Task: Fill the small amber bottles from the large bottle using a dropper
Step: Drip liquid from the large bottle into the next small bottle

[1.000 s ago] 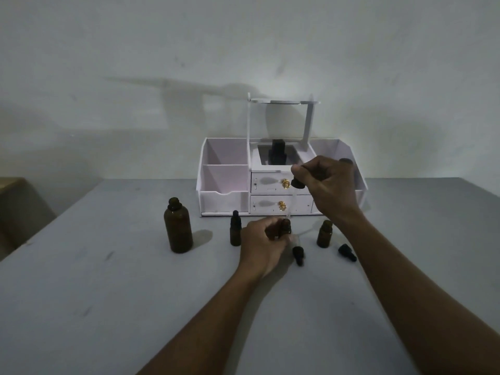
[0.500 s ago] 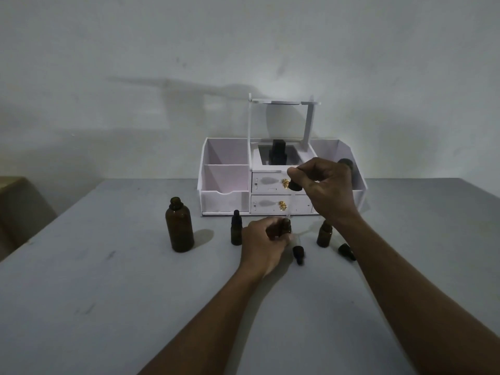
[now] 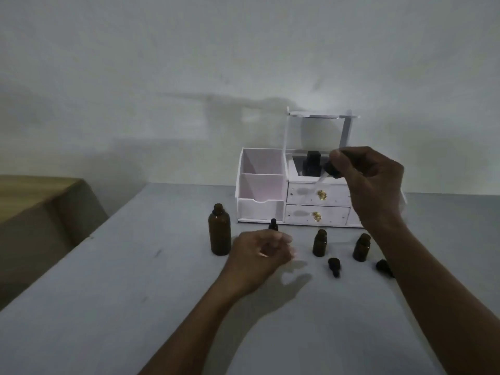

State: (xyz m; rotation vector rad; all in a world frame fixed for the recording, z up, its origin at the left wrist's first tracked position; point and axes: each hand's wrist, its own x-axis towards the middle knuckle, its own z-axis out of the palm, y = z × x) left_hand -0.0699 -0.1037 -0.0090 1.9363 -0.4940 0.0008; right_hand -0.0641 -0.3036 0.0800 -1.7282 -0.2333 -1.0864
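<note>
The large amber bottle [image 3: 219,234] stands uncapped on the grey table [image 3: 135,293], left of my hands. My right hand [image 3: 373,185] is raised in front of the organizer, pinching the black bulb of a dropper [image 3: 332,170]; its faint glass tube slants down to the left. My left hand [image 3: 261,253] hovers low over the table, loosely curled and holding nothing. A capped small bottle [image 3: 273,224] is partly hidden behind it. Two small uncapped amber bottles [image 3: 319,243] [image 3: 361,247] stand to the right of my left hand.
Two black dropper caps [image 3: 334,266] [image 3: 384,266] lie on the table in front of the small bottles. A white organizer [image 3: 259,207] with two drawers and a raised lid stands at the back, holding a black item [image 3: 311,165]. A brown box [image 3: 40,207] is at the far left.
My left hand let go of the small bottle and moved left. My right hand lifted the dropper up out of that bottle.
</note>
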